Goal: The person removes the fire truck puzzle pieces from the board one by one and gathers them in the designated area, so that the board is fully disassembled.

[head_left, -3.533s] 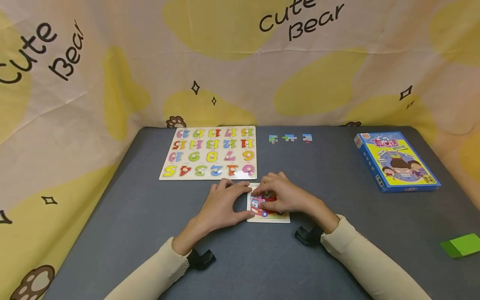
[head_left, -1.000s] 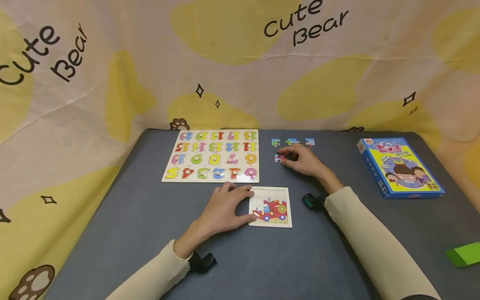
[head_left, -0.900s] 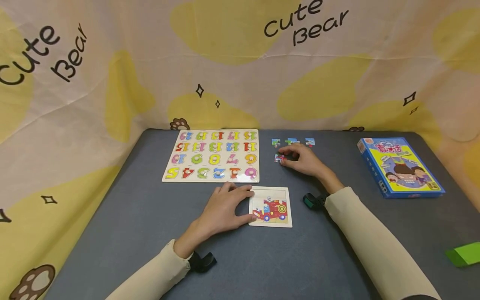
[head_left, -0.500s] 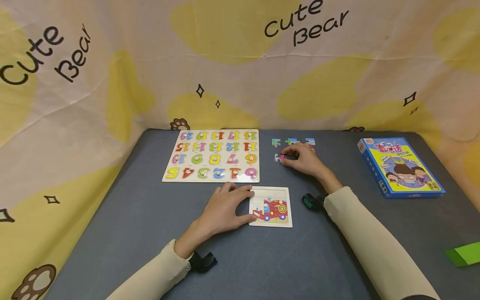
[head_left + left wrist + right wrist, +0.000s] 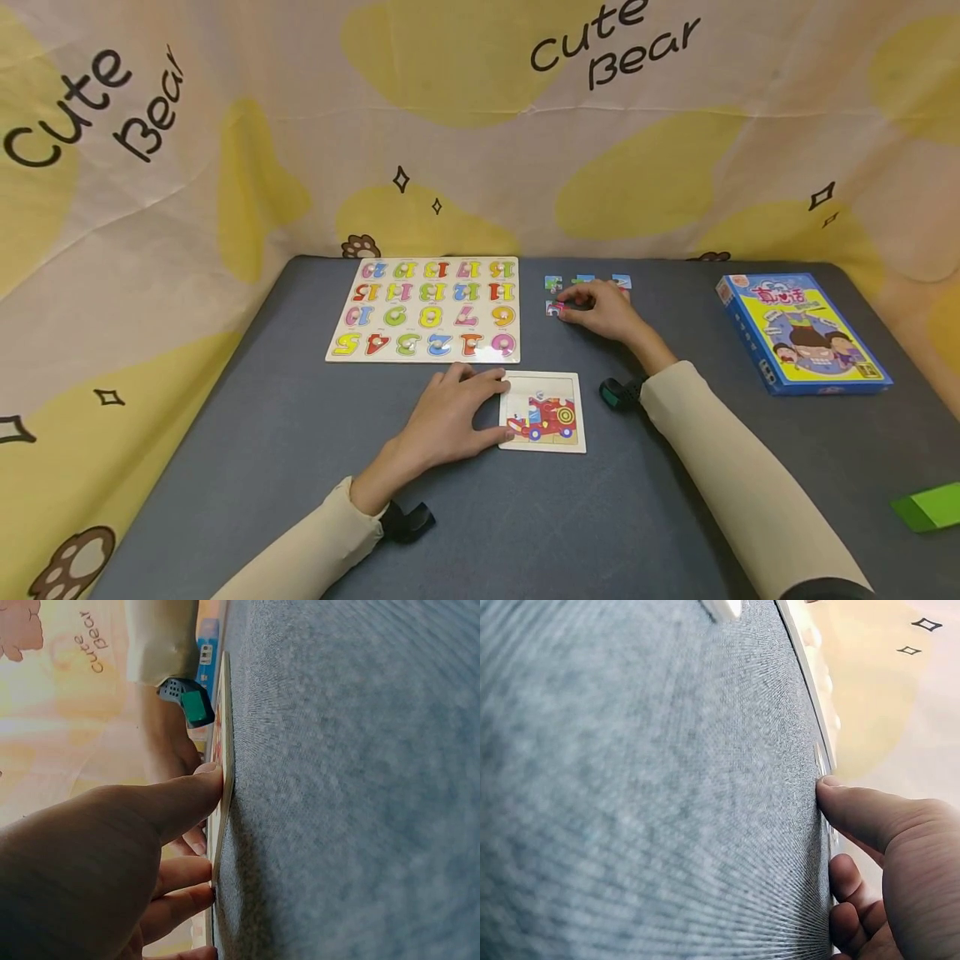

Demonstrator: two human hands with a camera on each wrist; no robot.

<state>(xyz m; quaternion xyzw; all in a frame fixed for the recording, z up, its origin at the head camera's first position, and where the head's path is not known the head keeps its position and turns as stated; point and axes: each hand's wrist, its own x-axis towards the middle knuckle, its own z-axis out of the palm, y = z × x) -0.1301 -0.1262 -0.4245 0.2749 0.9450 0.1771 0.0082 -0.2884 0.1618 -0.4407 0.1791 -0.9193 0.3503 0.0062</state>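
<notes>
Soft, even light fell over the surface [image 5: 480, 533], faintly shadowed along the right sleeve [image 5: 750, 475] toward the near edge. The left wrist view was contrasty — the left hand [image 5: 112, 859] dark, the cloth [image 5: 67, 735] overbright, the closest weave blurred. The right wrist view looked paler, its foreground equally soft.

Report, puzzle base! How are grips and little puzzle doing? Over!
Left grip touching left side of framed puzzle; right grip touching front loose piece. Puzzle unfinished. In the way: right grip partly hides middle back-row piece.
</notes>
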